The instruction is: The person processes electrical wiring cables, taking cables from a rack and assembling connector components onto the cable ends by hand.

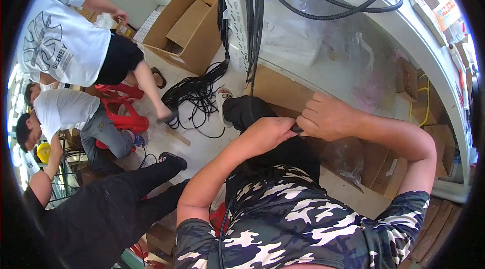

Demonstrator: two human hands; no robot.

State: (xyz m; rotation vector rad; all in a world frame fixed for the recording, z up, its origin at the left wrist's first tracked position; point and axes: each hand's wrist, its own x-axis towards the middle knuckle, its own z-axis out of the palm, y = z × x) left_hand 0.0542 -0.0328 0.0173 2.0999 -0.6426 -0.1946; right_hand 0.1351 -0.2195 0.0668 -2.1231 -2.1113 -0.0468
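Note:
Both my hands meet above my lap, in front of my camouflage shirt. My left hand (273,133) is closed, with thumb and fingers pinched around a small dark piece (297,128). My right hand (326,116) is curled shut on the other side of that piece, the two hands almost touching. Most of the piece is covered by fingers, so its kind cannot be told; it looks black and short. Just beyond the hands, black corrugated cables (256,27) hang down from a white perforated metal post (233,16).
Coiled black cables (348,15) lie on the shelf above. An open cardboard box (207,44) stands at the back, beside a heap of black cables (194,92) on the floor. Co-workers stand and sit at the left near red stools (124,117). Cardboard boxes (381,170) lie at right.

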